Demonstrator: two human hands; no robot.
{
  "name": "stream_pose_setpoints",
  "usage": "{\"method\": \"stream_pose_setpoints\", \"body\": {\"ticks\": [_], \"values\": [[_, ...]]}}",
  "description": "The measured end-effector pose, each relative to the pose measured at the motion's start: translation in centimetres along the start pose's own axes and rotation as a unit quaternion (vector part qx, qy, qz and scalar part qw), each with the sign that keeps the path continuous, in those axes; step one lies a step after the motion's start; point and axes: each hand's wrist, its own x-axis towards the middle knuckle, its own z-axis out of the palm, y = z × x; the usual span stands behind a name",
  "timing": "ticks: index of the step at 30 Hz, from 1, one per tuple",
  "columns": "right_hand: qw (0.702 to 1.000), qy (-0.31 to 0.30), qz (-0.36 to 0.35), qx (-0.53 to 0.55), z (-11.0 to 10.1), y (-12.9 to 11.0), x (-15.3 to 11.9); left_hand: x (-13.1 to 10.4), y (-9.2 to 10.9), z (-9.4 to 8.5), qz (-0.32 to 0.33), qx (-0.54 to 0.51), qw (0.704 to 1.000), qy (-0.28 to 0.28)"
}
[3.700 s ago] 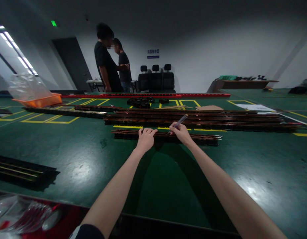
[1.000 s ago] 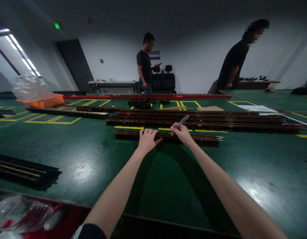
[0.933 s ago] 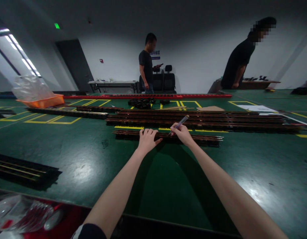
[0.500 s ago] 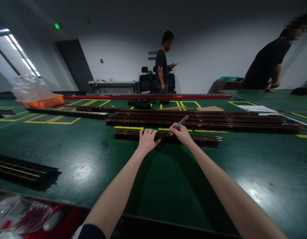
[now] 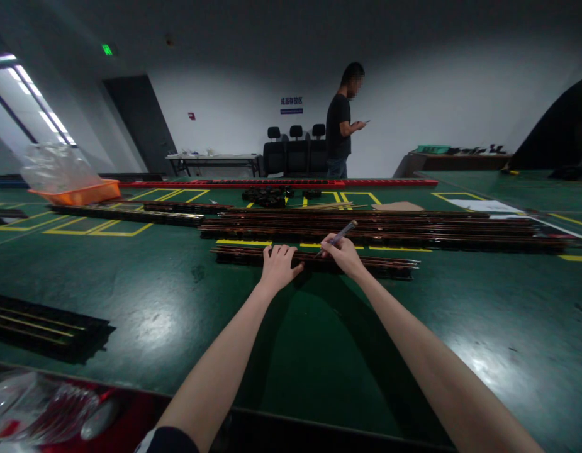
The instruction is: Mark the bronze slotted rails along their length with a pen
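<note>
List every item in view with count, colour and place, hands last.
Short strip: one, black and copper, under both hands
Pen: one, greyish, right hand
Long strips: several, black and copper, beyond the hands
Gold-lined strip: one, black, near left
Table: one, green, yellow-marked, beneath these
Tray: one, orange, far left
Plastic bag: one, clear, in tray
Cardboard: one, brown, far right of centre
Seats: three, black, by wall
Person: one, black shirt, beside seats
Left hand: one, bare, on short strip
Right hand: one, bare, around pen
Small or dark items: uncounted
</note>
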Motion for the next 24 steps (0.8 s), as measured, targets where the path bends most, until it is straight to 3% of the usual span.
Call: {"method": "stream_pose_setpoints", "body": {"ticks": [24], "values": [[0.997,0.052,0.015,0.049,-0.18,0.33,0.06,0.02,-0.13,0.30,0.002,-0.001,1.000,0.010]]}}
